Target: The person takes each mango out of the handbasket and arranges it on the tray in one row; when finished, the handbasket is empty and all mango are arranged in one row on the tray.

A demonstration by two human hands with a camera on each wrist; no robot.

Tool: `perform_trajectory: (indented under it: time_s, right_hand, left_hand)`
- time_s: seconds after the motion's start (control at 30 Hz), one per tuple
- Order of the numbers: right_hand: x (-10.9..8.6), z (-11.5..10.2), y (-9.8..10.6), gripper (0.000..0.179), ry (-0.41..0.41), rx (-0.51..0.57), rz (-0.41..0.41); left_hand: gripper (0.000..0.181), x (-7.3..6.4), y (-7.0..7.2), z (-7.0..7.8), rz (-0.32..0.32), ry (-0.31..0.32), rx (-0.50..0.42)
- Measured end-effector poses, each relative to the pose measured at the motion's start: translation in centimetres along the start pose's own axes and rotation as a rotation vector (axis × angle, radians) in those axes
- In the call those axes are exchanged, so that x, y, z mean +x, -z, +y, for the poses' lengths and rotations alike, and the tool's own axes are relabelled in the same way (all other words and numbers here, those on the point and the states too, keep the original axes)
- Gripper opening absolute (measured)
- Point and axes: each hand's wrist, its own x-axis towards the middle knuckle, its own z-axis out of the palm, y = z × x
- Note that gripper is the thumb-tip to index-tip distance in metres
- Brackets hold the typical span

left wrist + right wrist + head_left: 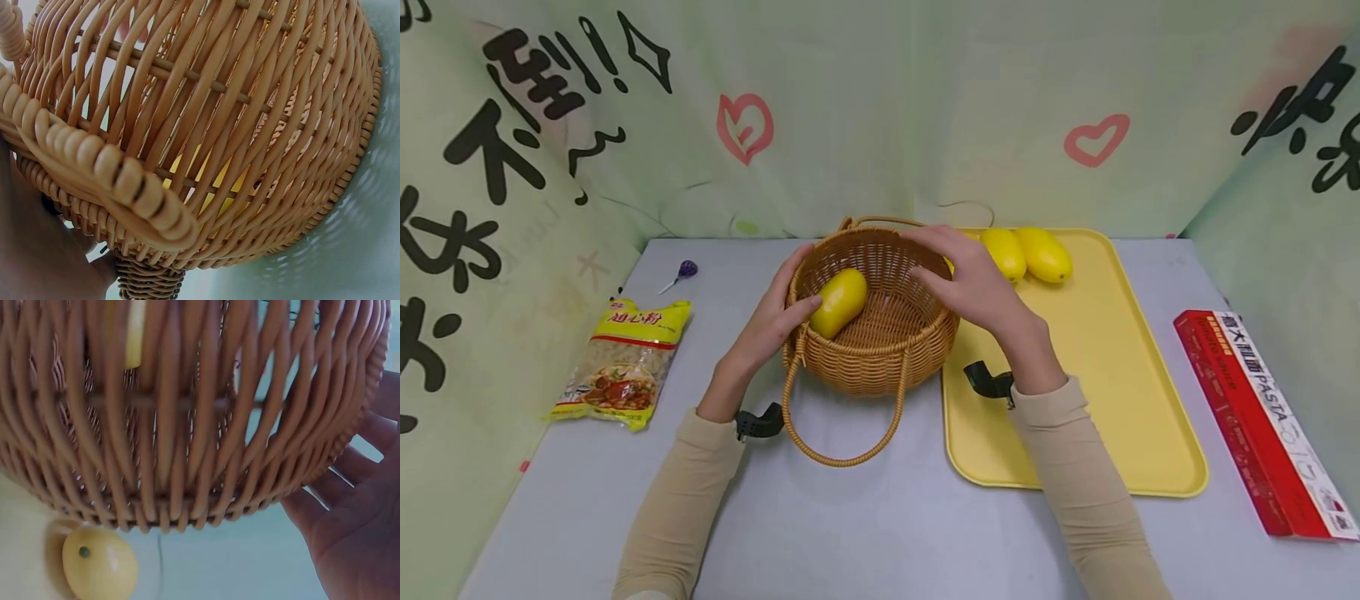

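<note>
A brown wicker basket stands on the table between both hands, its front handle hanging down over the near side. Inside it, against the left wall, lies one yellow mango. My left hand grips the left rim, thumb over the edge and its tip close to the mango. At the right rim, my right hand holds the basket, with its thumb reaching inside. In the right wrist view, the fingers lie along the rim. Yellow shows through the weave in the left wrist view.
A yellow tray lies to the right, with more mangoes at its back, partly behind my right hand. Beyond it is a red pasta box. On the left are a noodle bag and a purple lollipop. Printed cloth encloses the table.
</note>
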Motion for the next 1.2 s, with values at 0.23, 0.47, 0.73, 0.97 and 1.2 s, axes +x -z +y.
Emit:
perform_trajectory:
  time_s: [0.23, 0.47, 0.73, 0.97, 1.2]
  right_hand:
    - [0.3, -1.1, -1.0, 0.045, 0.015, -0.121, -0.184]
    - [0.6, -1.4, -1.4, 0.050, -0.009, -0.186, -0.259]
    - [1.7, -1.9, -1.3, 0.053, 0.013, -0.318, -0.408]
    - [2.3, -2.0, -1.3, 0.050, 0.046, -0.415, -0.504]
    - [3.4, -1.9, -1.3, 0.046, 0.087, -0.431, -0.610]
  left_hand:
    - [0.073, 0.1, -0.1, -0.1, 0.002, -0.002, 0.005]
    - [0.073, 0.1, 0.0, 0.1, -0.002, -0.003, -0.004]
    - [0.074, 0.1, 0.0, 0.2, -0.012, -0.004, -0.007]
    - [0.073, 0.3, -0.1, 0.2, -0.012, -0.005, 0.002]
    - [0.076, 0.1, -0.1, 0.1, -0.006, 0.012, -0.009]
